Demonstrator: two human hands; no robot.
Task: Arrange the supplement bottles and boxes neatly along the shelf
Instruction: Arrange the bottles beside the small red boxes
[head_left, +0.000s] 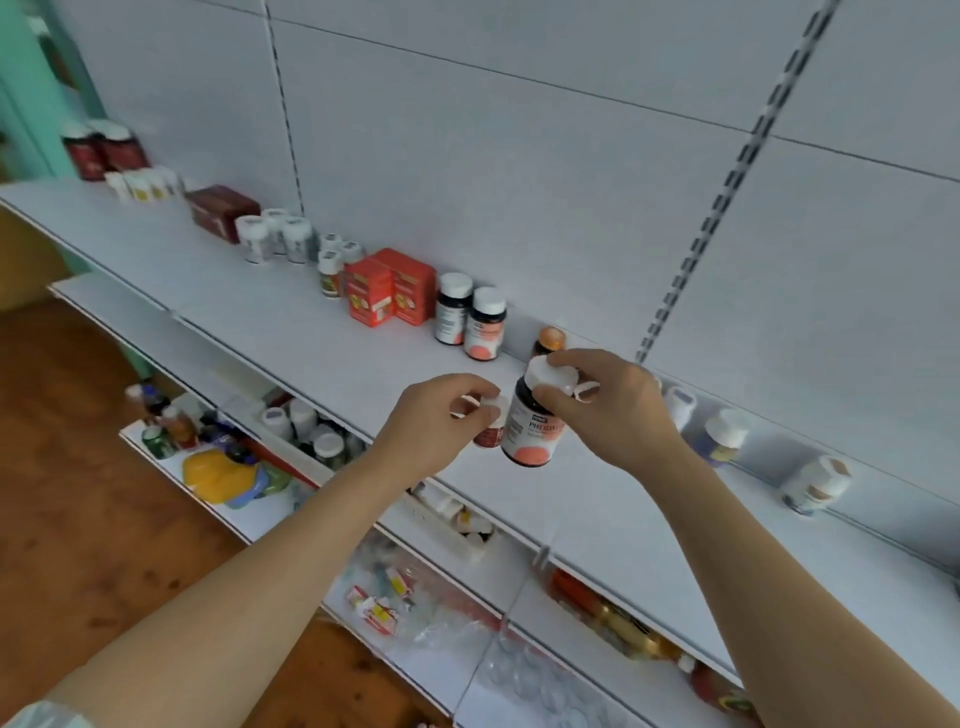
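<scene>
Just below frame centre, over the white shelf – right hand grips a dark bottle by its white cap, tilted; left hand pinches a small red bottle beside it – both forearms reaching up.

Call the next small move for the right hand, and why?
Probably set the dark bottle, gripped by the right hand at its white cap, beside the two matching bottles on the shelf: same coral label, open space just right of them.
</scene>
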